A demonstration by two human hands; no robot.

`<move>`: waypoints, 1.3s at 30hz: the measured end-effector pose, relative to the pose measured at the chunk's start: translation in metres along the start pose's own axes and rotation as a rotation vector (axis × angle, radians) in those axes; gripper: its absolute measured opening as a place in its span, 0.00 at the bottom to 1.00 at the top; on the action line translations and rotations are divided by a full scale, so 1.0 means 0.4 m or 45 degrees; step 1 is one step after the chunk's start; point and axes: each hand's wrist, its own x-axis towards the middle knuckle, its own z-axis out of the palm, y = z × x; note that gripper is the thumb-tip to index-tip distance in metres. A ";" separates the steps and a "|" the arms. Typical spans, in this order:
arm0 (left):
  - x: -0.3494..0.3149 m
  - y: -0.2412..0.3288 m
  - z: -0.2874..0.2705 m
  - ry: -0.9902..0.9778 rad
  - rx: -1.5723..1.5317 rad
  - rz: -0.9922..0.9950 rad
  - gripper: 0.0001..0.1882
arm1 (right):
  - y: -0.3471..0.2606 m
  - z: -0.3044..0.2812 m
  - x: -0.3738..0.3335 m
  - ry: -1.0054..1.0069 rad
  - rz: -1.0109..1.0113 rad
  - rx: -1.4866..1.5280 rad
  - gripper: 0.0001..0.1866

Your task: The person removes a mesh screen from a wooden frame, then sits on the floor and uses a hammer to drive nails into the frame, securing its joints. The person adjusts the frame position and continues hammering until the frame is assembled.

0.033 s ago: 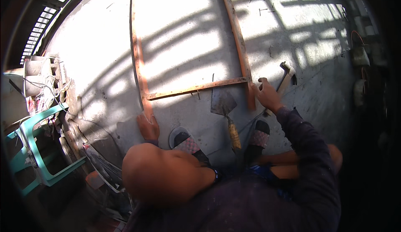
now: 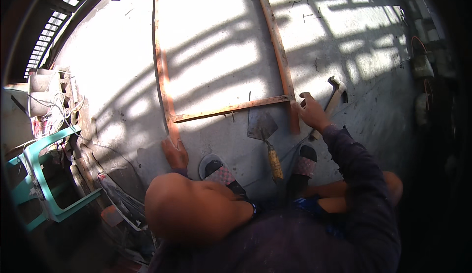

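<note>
A reddish-brown wooden frame (image 2: 231, 109) lies on the concrete floor, with two long rails and a crosspiece near my end. My left hand (image 2: 175, 154) closes around the near end of its left rail. Beside the right rail is my right hand (image 2: 313, 113), fingers bent and spread apart; the thumb side touches or nearly touches the wood. A trowel (image 2: 262, 126) with a worn yellowish handle rests between my feet, its blade just below the crosspiece. To the right of my right hand lies a hammer (image 2: 334, 101) with a wooden handle, partly hidden by that hand.
A turquoise plastic chair or stool (image 2: 42, 174) lies at the left among cluttered cables, blocks and scraps. Several nails (image 2: 310, 17) are scattered on the far right floor. Containers with orange handles (image 2: 422, 66) stand along the dark right edge. My slippered feet (image 2: 216, 169) are close to the trowel.
The whole view has shifted slightly, so the floor and frame appear a little lower. Both hands keep their places at the frame.
</note>
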 end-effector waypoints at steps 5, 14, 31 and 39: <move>0.085 -0.014 0.025 0.187 0.138 0.184 0.23 | -0.041 0.028 0.105 0.044 -0.075 -0.106 0.23; 0.462 -0.054 -0.174 -0.001 0.722 -0.238 0.24 | -0.309 0.256 0.114 0.177 -0.119 0.287 0.19; 0.500 0.458 0.065 -0.108 0.241 0.315 0.39 | -0.442 0.294 -0.157 -0.217 -0.501 0.149 0.21; 0.527 0.417 0.167 0.026 0.217 0.382 0.21 | 0.016 0.048 -0.123 0.419 0.147 -0.402 0.29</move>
